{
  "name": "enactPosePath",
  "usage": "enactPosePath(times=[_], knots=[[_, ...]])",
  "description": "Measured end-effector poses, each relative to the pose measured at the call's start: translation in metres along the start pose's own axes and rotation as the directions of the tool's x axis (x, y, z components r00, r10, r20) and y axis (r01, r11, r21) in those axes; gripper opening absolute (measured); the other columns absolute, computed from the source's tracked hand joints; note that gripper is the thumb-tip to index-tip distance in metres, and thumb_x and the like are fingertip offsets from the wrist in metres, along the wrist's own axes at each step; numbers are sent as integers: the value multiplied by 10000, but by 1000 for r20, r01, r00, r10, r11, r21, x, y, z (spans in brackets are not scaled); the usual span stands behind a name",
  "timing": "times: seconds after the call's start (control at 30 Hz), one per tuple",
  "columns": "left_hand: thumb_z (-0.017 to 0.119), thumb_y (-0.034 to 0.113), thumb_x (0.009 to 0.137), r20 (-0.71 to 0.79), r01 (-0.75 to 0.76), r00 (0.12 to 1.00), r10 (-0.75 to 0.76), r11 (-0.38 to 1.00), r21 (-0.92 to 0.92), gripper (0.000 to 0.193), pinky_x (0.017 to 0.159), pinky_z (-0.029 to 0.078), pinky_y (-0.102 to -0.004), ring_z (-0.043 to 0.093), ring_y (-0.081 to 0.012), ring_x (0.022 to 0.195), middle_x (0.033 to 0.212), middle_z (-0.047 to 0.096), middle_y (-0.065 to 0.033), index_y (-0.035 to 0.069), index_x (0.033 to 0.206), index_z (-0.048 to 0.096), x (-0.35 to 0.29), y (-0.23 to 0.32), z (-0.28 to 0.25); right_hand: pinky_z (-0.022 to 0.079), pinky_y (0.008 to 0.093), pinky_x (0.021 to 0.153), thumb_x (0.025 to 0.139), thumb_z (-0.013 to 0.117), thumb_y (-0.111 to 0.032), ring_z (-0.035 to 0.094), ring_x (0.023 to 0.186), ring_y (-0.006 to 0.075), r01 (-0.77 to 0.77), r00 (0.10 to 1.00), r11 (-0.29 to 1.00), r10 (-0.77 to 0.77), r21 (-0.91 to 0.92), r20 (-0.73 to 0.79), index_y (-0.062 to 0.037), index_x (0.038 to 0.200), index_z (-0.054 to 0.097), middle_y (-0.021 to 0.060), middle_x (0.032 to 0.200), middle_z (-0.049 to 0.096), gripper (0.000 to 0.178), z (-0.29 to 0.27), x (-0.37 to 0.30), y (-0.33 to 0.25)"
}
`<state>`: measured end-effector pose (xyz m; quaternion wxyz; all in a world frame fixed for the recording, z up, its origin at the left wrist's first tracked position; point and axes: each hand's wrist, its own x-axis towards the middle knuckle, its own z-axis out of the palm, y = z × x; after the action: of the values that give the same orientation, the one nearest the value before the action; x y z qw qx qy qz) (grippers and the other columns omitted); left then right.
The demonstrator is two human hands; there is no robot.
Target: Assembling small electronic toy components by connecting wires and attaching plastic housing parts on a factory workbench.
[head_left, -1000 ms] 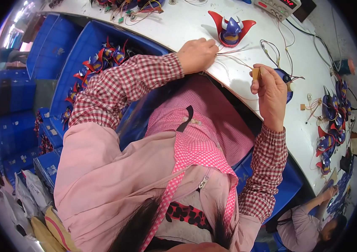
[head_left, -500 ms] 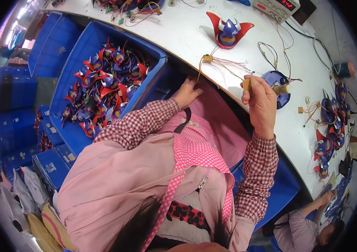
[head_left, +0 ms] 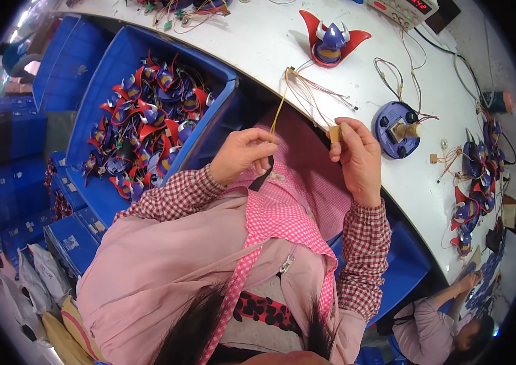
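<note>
My left hand (head_left: 243, 156) is closed in a pinch on a yellow wire (head_left: 279, 112), over my lap beside the table edge. The wire runs up to a bundle of thin wires (head_left: 309, 85) on the white table. My right hand (head_left: 359, 161) grips a small tan board (head_left: 334, 134) between thumb and fingers, just off the table edge. Thin wires lead from that board toward the bundle. Behind them stands a purple horned toy head (head_left: 331, 45) with a red collar. A round purple toy part (head_left: 396, 129) lies right of my right hand.
A blue bin (head_left: 91, 146) full of similar toy heads stands at left. More horned toy parts (head_left: 466, 210) line the table's right side. A power supply (head_left: 401, 12) with cables sits at the back. Another person (head_left: 437, 328) works at lower right.
My left hand has come up from the table edge toward me, drawing the yellow wire along. My right hand has moved left and slightly down with the tan board.
</note>
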<state>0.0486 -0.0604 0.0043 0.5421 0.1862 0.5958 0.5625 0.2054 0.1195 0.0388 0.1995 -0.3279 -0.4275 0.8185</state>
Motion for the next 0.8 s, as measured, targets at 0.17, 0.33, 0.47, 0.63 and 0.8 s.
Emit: enactPosePath(times=[0.17, 0.33, 0.47, 0.63, 0.8], knots=[[565, 119, 893, 45, 46, 998, -40, 989, -138, 201, 480, 477, -182, 573, -94, 531, 684, 597, -60, -41, 1014, 573, 6, 9, 14, 427, 202, 502, 926, 517, -155, 507, 557, 79, -28, 999, 1000, 28, 10, -20, 21, 1036, 566, 87, 819, 609, 213, 7, -4, 8], [559, 118, 897, 79, 63, 995, -56, 994, -94, 193, 492, 475, -175, 570, -79, 565, 739, 574, -40, -34, 1012, 585, 10, 10, 18, 446, 236, 552, 899, 540, -130, 543, 623, 131, 42, 996, 865, -76, -501, -47, -12, 1005, 587, 90, 868, 616, 165, 9, -9, 9], [558, 124, 899, 155, -202, 969, 193, 978, 47, 174, 497, 469, -176, 568, -73, 594, 799, 524, -25, -28, 974, 600, 7, 10, 27, 449, 321, 713, 829, 587, -91, 555, 827, 215, 239, 734, -318, -560, -917, 385, -52, 1005, 604, 92, 988, 598, 181, -3, 14, -6], [557, 125, 899, 152, -203, 966, 209, 978, -56, 159, 501, 464, -180, 569, -69, 616, 824, 477, -16, -23, 937, 605, 5, 18, 34, 371, 408, 843, 755, 629, -92, 480, 993, 279, 351, 650, -407, -542, -843, 532, -82, 1020, 600, 90, 1031, 549, 267, 38, 55, -12], [556, 125, 900, 181, -230, 955, 236, 972, -52, 153, 506, 464, -187, 567, -67, 614, 807, 468, -12, -17, 930, 604, 2, 21, 32, 387, 406, 744, 729, 606, -86, 479, 822, 267, 536, 627, -382, -418, -753, 658, -70, 953, 572, 98, 849, 505, 227, 58, 95, 4]])
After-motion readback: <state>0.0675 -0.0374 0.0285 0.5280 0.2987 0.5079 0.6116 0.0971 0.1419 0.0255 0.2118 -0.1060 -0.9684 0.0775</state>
